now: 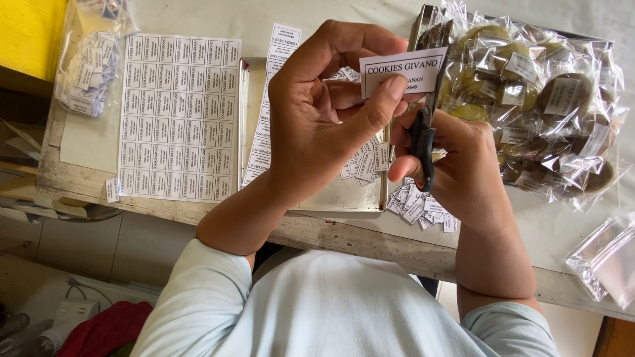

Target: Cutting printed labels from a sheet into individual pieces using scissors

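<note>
While a small white printed label [402, 71] is pinched between thumb and forefinger of the left hand [317, 112], a pair of scissors [423, 99] is gripped by the right hand [456, 172]; the black handles are enclosed by the curled fingers, and the metal blades are pointed up and away from the body, passing just beside the right edge of the label. The label is held above the table [549, 231], over the right edge of a shallow metal tray [344, 198]; whether the blades are parted or shut cannot be told, since they are partly masked by the label and the thumb.

Inside the tray a narrow strip of uncut labels [268, 99] is laid along its left side, and a scatter of cut labels [367, 162] is seen behind the left hand; a further small heap of cut labels [417, 208] is lying on the table beneath the right hand. To the left of the tray a full printed sheet of labels [178, 119] is spread flat; beyond it, at the far left corner, a clear bag of loose labels [89, 66] is set. At the right, close beside the scissors, a pile of cookies in clear wrappers [536, 106] is heaped, several of them already labelled; empty clear bags [608, 258] are lying at the near right edge.
</note>
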